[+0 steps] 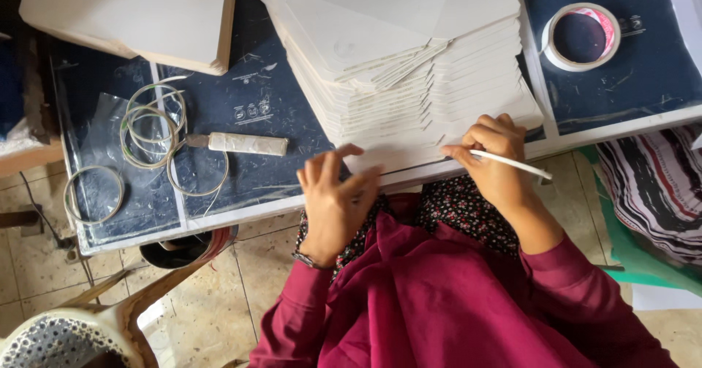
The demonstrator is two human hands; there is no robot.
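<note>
Magenta sleeves (453, 302) fill the near edge. Left hand (335, 200) lies open, fingers spread, on the near edge of a fanned stack of white card sheets (409, 75). Right hand (493, 159) pinches a thin white stick (512, 164) against the stack. Wire rings (153, 126) lie left on the dark surface (248, 97); a tape roll (583, 36) sits far right.

Hands (336, 200) on card stack (409, 83) — right hand (493, 159) with stick (512, 164)
</note>
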